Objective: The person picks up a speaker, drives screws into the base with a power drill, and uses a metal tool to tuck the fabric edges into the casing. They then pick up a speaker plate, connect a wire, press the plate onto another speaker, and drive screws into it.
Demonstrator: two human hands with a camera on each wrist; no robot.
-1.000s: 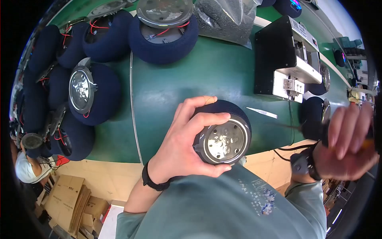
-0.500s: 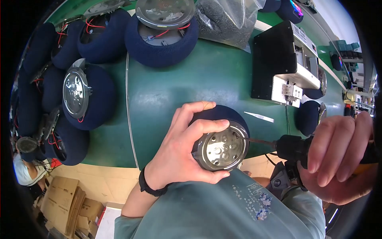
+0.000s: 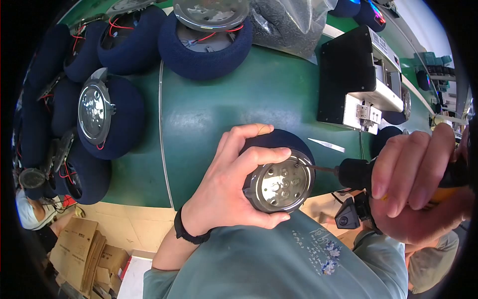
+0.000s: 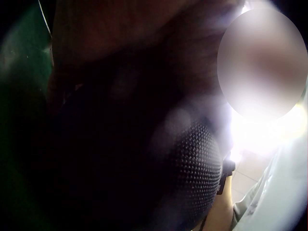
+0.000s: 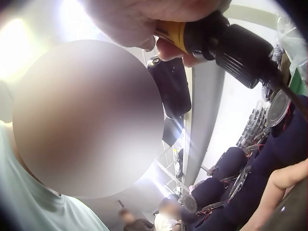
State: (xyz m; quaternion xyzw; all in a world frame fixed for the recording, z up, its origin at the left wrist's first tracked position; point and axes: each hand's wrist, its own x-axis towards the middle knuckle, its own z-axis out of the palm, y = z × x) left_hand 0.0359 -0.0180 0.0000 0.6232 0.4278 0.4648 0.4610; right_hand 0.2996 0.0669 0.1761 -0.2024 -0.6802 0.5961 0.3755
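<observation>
My left hand [image 3: 226, 182] grips a round navy fabric-covered speaker body [image 3: 294, 141], its shiny grey base [image 3: 283, 192] facing up. The thumb and fingers spread round its left side. Held in my right hand [image 3: 418, 184] is an electric screwdriver [image 3: 354, 174] with a black nose and a long thin bit. The bit's tip meets the base at a hole near its upper right edge. Yellow on the screwdriver [image 5: 243, 55] shows between the fingers in the right wrist view. Dark, the left wrist view shows the textured side of the speaker body [image 4: 199, 166] close up.
Several similar navy bodies [image 3: 122, 119] with loose bases and red wires crowd the table's left. A bag of black screws [image 3: 286, 30] lies at the back. White tweezers [image 3: 326, 145] lie beyond the speaker, near a black-and-silver machine [image 3: 348, 79]. Cardboard [image 3: 74, 249] stands below left.
My right hand has brought the screwdriver left from the far right, and its bit has come onto the base. My left hand keeps its hold on the speaker body.
</observation>
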